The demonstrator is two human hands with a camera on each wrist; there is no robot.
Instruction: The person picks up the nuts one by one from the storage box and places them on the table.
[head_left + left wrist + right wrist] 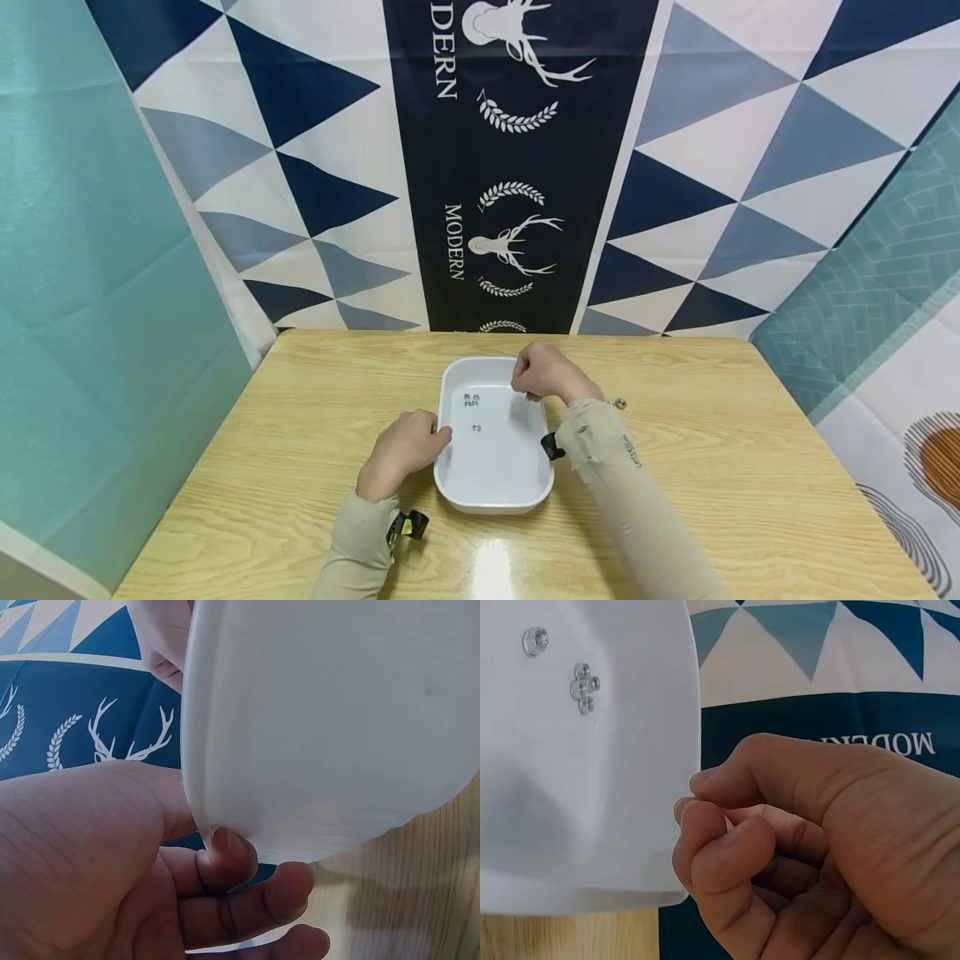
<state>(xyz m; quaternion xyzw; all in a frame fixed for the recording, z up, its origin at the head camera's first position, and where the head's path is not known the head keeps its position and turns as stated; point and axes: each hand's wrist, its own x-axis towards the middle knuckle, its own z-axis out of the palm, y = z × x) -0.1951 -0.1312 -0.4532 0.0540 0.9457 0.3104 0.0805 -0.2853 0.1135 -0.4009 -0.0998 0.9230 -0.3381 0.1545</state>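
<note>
Wood-grain table [300,467], white tray [510,467] on it, small shiny piece [621,403] to its right

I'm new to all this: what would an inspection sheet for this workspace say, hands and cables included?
Surface: light wooden table, with a glare patch near the front.
Job's things: white tray holding four clustered metal nuts and a separate nut.
Clutter: one small shiny piece on the table beside the right sleeve; too small to identify.
Grips: left hand holds the tray's left edge; right hand, fingers curled, is at the far right corner, no object visible in it.
Cables: nothing seen.
Surroundings: patterned cloth behind, teal sheet at left.
</note>
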